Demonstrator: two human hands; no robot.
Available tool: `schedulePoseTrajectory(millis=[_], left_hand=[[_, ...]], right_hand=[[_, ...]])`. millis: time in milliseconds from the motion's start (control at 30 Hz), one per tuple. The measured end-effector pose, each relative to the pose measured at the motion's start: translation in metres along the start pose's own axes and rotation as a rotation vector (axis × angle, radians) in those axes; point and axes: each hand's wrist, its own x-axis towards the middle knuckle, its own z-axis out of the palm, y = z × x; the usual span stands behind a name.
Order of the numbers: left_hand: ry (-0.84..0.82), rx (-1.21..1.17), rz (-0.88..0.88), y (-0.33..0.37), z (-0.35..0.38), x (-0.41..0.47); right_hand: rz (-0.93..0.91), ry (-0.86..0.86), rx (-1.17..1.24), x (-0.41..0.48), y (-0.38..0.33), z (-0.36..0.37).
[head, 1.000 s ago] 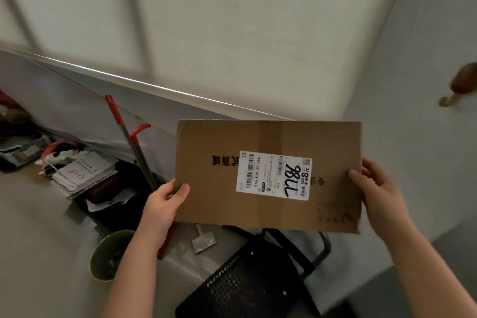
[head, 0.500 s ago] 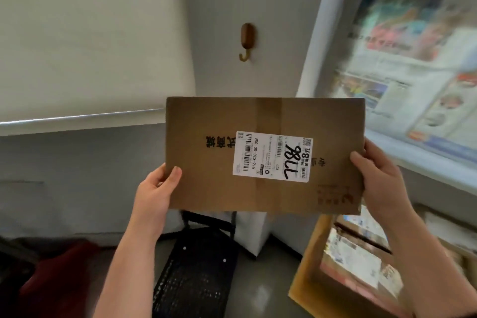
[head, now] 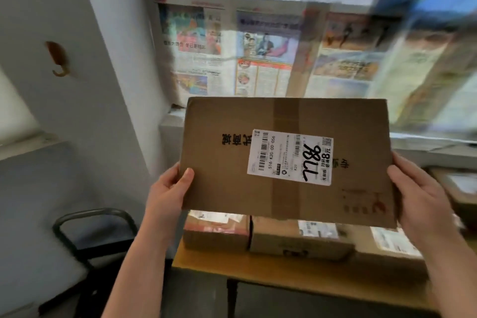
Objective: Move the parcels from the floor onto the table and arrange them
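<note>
Two hands, mine, hold one cardboard parcel (head: 227,162) in mid-air above the wooden table (head: 258,270). My left hand (head: 167,191) clasps its left edge, thumb on the labelled face, and my right hand (head: 423,196) clasps its right edge. Beneath it, other parcels (head: 296,240) sit side by side on the table, before newspapers (head: 258,59) covering the wall.

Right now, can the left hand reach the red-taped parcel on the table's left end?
Probably not yet. The left hand grips the cardboard box, as does the right hand, and the box is held in front of the red-taped parcel on the table. Set it down first.
</note>
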Motion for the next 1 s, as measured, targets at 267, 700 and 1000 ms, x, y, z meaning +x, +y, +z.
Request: schedulePoseTrajectory(millis=[267,700,1000], left_hand=[[-0.299,0.109,-0.022,-0.003,0.119,-0.042],[-0.771,0.348,0.012,-0.038,0.261,-0.092],[-1.056,0.544,-0.067,-0.084,0.429,-0.182]], right_hand=[[0.124,0.334,-0.046,-0.051,0.014,-0.127],[0.296,0.782,-0.019,-0.115,0.061,-0.272],[0.483,0.631,-0.297,-0.092,0.093,-0.477]])
